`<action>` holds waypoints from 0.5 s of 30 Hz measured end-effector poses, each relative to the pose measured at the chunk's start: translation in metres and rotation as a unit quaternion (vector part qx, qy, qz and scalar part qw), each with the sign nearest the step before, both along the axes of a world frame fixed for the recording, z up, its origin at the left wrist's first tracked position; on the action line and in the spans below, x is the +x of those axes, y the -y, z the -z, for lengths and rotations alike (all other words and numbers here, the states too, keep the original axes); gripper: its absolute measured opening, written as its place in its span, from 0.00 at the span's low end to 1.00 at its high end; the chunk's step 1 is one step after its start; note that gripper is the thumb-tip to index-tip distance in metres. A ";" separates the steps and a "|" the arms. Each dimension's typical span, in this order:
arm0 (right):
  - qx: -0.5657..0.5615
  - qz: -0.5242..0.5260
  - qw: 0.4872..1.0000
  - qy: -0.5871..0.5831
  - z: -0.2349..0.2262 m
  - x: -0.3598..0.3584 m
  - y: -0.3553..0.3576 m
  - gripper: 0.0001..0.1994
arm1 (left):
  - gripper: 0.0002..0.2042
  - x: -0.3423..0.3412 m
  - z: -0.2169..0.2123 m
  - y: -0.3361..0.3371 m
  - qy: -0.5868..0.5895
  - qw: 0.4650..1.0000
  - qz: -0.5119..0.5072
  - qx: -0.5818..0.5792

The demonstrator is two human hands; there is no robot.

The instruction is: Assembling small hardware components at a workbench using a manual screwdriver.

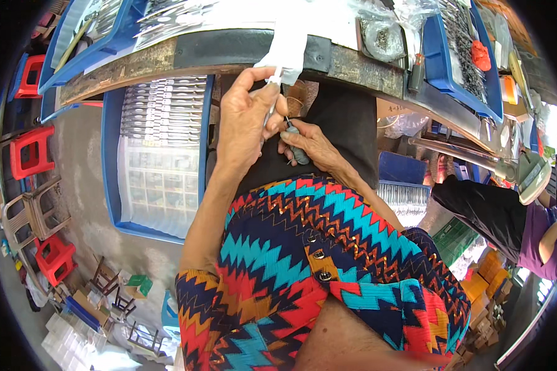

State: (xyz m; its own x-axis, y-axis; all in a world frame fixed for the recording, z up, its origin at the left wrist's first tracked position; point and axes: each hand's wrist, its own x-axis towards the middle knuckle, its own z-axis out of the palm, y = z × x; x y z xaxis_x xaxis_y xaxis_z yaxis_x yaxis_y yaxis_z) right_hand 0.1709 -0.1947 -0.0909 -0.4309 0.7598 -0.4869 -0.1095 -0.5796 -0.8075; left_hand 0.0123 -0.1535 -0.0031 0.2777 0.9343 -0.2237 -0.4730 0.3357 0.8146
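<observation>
centre top of the frame: the left hand [244,127] pinches a thin silver metal strip [270,112] just below the worn workbench edge [353,68]. touching it, the right hand [312,145] clenches a small grey-handled tool [296,148]. a blue plastic tray [111,154] crowds the left; a seated person's dark sleeve [483,210] crowds the right.

We cannot tell what the thin silver piece [270,114] is, because the left hand [244,120] covers most of it. The grey tool [297,148] is half hidden under the right hand [312,145]. The tray [114,154] contents are too small.
</observation>
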 end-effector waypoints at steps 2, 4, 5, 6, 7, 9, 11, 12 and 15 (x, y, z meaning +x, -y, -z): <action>0.009 0.001 1.000 0.023 0.002 0.001 -0.001 0.14 | 0.13 0.008 0.004 -0.002 -0.037 0.999 -0.015 0.003; 0.012 -0.001 0.999 0.039 0.000 0.001 -0.001 0.14 | 0.13 0.012 0.008 -0.003 -0.073 0.997 -0.031 0.004; 0.017 -0.002 0.998 0.054 -0.001 0.000 -0.002 0.14 | 0.12 0.012 0.011 -0.005 -0.085 0.996 -0.020 0.012; 0.014 -0.002 0.998 0.054 0.000 0.000 -0.002 0.14 | 0.11 0.012 0.013 -0.006 -0.098 0.995 -0.010 0.020; 0.014 -0.003 0.998 0.056 0.001 0.001 -0.003 0.15 | 0.11 0.013 0.014 -0.008 -0.097 0.995 -0.010 0.017; 0.011 -0.004 0.998 0.058 0.000 0.001 -0.003 0.15 | 0.10 0.015 0.016 -0.011 -0.115 0.993 -0.011 0.018; 0.006 -0.016 0.997 0.072 -0.002 0.002 -0.004 0.15 | 0.10 0.016 0.019 -0.014 -0.144 0.989 -0.009 0.024; 0.003 -0.016 0.997 0.072 -0.004 0.003 -0.005 0.15 | 0.10 0.016 0.021 -0.015 -0.173 0.984 -0.009 0.034; 0.024 -0.038 0.991 0.129 -0.013 0.009 -0.006 0.16 | 0.09 0.017 0.026 -0.017 -0.171 0.984 -0.015 0.054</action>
State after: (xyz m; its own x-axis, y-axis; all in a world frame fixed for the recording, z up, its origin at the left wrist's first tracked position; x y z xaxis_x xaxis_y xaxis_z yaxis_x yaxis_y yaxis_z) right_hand 0.1802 -0.1888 -0.0777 -0.3533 0.7550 -0.5524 0.1467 -0.5385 -0.8298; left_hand 0.0297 -0.1369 -0.0286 0.1760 0.9641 -0.1987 -0.1734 0.2291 0.9578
